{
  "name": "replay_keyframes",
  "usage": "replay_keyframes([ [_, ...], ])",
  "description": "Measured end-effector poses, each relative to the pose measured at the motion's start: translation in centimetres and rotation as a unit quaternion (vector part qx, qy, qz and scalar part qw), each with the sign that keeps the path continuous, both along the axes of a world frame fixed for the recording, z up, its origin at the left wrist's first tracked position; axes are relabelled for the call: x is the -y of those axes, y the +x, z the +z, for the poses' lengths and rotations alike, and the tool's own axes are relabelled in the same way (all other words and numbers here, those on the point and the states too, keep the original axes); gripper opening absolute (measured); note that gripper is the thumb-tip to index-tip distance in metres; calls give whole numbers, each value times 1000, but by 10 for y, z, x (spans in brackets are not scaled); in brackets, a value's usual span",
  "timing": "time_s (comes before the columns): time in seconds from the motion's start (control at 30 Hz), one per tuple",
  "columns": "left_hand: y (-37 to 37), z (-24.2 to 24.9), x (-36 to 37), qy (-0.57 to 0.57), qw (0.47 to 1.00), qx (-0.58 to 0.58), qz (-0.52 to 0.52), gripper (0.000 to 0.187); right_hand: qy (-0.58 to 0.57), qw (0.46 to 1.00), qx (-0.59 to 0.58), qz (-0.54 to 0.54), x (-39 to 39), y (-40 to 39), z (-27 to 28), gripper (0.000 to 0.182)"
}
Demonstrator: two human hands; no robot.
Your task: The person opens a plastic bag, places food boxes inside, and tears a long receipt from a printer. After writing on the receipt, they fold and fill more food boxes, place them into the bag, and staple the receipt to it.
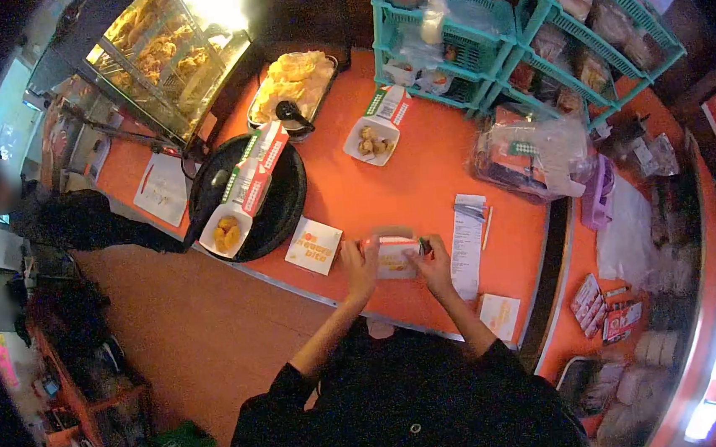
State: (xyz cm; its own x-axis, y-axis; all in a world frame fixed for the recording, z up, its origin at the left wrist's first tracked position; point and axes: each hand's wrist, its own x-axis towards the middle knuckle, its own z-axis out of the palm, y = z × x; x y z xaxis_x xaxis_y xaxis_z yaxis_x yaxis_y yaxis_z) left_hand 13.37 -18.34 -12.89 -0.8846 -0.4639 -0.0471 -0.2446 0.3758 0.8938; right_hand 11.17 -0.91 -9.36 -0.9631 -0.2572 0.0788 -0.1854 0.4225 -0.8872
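Observation:
My left hand [360, 269] and my right hand [435, 268] hold a small white food box [395, 263] with orange print between them, near the counter's front edge. The fingers of both hands are closed on its two sides; I cannot make out whether its top is fully folded. Just left of my left hand lies a white box with orange lettering [313, 245]. Beside my right hand is a long printed receipt [466, 253] with a thin stick or pen [488, 226] along it. Another white printed box [500, 314] sits at the lower right.
Open boxes of fried pieces [373, 141] and yellow pieces [228, 235] stand on the orange counter [405, 186] and a round black tray [292, 187]. Behind are a chip tray [292, 86], heated cabinet [155, 50] and teal baskets [479, 50]. A person's dark sleeve [97, 219] reaches in left.

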Motion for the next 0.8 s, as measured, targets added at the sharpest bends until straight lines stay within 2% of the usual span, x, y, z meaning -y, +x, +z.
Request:
replay_keyframes([
  [0.03,-8,-33,-12,-1,1000,-3,-5,45,-22,994,51,-96,8,-1,-14,38],
  [0.07,-20,-74,-20,19,999,42,23,46,-47,976,99,-189,13,-6,-34,37],
  [0.1,-22,-82,-21,26,997,63,34,48,-165,951,170,-200,15,-9,-70,37],
  [0.13,-25,-90,-22,34,995,84,45,50,-170,950,166,-204,15,-12,-80,37],
  [0.17,-20,-84,-18,185,980,66,15,51,-144,953,190,-189,14,-15,-87,39],
  [0.2,-16,-73,-13,332,942,51,-17,53,-118,954,214,-174,13,-15,-86,42],
  [0.23,-11,-63,-6,330,942,57,-23,53,-121,951,217,-182,12,-14,-87,42],
  [0.27,-7,-47,2,231,961,96,-116,50,-4,967,209,-143,11,-17,-78,46],
  [0.3,-6,-41,0,179,962,118,-168,49,114,968,198,-102,11,-20,-68,50],
  [0.33,-6,-35,-1,125,958,134,-218,48,109,967,201,-111,16,-19,-59,50],
  [0.37,-5,-33,-13,-67,968,43,-238,45,151,958,203,-137,26,-18,-51,52],
  [0.4,-6,-38,-22,-253,933,-55,-248,43,193,945,206,-164,33,-16,-49,54],
  [0.43,-15,-45,-25,-222,933,49,-278,40,116,959,152,-210,35,-12,-59,53],
  [0.47,-21,-44,-21,-221,929,48,-294,40,115,955,157,-225,33,-11,-63,53],
  [0.53,-32,-45,-10,-52,920,118,-371,37,-4,973,125,-195,25,-12,-69,51],
  [0.57,-30,-40,-15,-54,935,103,-334,33,-4,969,129,-209,23,-11,-69,51],
  [0.6,-26,-26,-20,-54,930,106,-348,33,29,963,154,-218,24,-9,-70,48],
  [0.67,-27,-2,-33,-269,908,-7,-321,29,57,951,178,-248,27,-8,-65,46],
  [0.73,-26,-3,-38,-309,881,-31,-357,28,118,929,44,-348,30,7,-48,40],
  [0.77,-25,-5,-38,-350,859,-51,-370,28,193,926,72,-315,28,15,-42,38],
  [0.8,-25,-6,-39,-347,853,-54,-386,28,193,920,78,-331,23,24,-41,38],
])
